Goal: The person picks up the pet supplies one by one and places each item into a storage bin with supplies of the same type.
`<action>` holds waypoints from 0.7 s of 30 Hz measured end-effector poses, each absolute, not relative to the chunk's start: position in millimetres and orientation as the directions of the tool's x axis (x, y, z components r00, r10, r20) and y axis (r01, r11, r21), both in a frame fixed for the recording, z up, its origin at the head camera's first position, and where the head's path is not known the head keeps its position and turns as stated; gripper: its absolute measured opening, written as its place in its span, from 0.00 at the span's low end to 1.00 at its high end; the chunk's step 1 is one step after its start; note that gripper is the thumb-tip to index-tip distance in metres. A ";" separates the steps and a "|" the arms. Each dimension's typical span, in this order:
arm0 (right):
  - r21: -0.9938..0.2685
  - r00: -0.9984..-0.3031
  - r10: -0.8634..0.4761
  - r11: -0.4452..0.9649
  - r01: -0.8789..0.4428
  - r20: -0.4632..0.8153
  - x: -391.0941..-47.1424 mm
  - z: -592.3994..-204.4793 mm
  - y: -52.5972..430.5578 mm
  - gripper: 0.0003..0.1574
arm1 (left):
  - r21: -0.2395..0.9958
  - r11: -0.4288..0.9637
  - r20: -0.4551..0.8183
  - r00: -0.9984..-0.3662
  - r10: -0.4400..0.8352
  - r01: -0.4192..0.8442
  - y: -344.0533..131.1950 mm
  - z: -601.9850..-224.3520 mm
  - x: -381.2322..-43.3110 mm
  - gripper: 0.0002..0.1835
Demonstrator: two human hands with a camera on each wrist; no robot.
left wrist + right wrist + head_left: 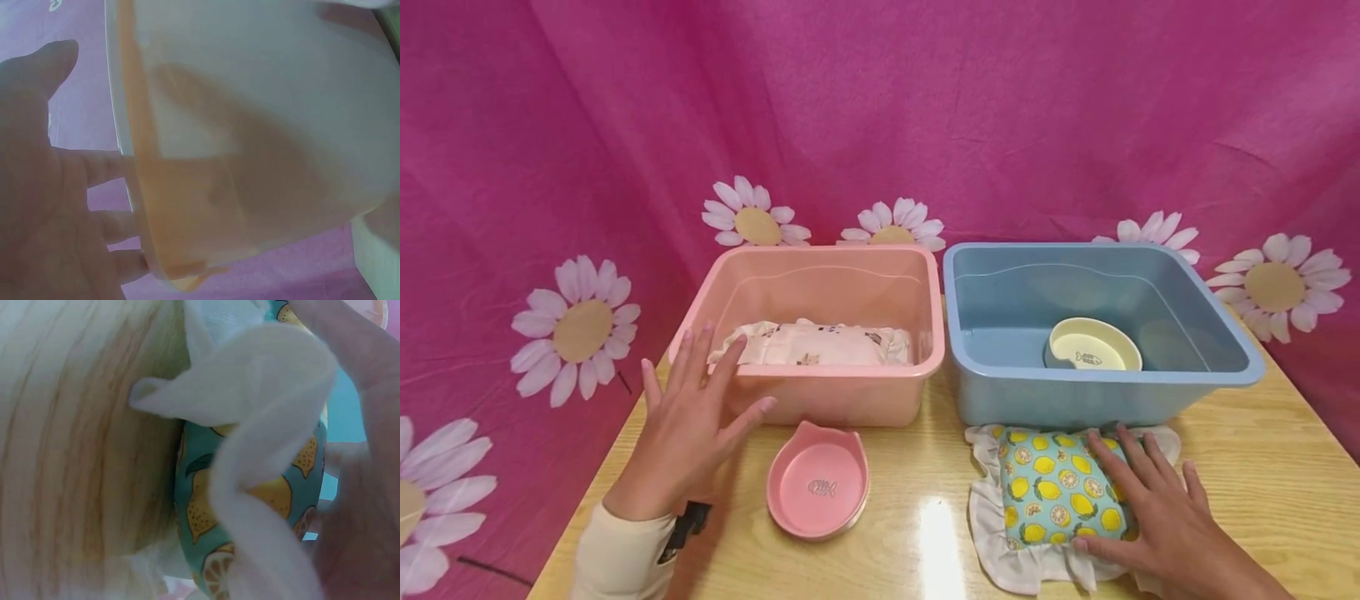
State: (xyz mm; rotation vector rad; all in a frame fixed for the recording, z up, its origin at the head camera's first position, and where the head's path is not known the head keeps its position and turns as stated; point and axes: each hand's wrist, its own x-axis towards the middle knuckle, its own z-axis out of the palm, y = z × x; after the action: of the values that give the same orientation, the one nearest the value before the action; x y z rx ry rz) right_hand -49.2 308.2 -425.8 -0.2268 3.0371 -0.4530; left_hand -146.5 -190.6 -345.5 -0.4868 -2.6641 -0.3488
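My left hand (685, 429) is at the front left corner of a pink plastic basin (842, 396), fingers spread and overlapping its rim. In the left wrist view, the fingertips are right at the rim of the basin (206, 206). My right hand (1172, 512) rests with fingers spread on the right side of a small lemon-print cushion (1052, 479) with a white ruffled edge. The right wrist view shows the cushion (206, 506) lying on the wooden table, its ruffle partly covering the print. A pale, printed ruffled cushion (820, 343) lies inside the pink basin.
A pink cat-eared bowl (816, 492) with a fishbone print sits on the wooden table (917, 533) before the pink basin. To the right stands a blue basin (1060, 404) holding a cream bowl (1097, 342). A magenta daisy-print cloth (1000, 125) hangs behind.
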 end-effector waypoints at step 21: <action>-0.243 -0.986 -0.165 0.956 -0.165 0.022 -53.0 -429.8 308.0 0.69 | 0.244 0.907 0.387 -0.892 0.233 0.343 -209.4 -342.2 -169.9 0.40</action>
State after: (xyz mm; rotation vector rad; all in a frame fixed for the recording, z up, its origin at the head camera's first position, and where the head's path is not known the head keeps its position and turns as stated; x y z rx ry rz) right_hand -53.0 308.0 -429.8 -0.2625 3.1081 -0.3857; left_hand -169.9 -209.4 -342.2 -0.4243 -2.7170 -0.4380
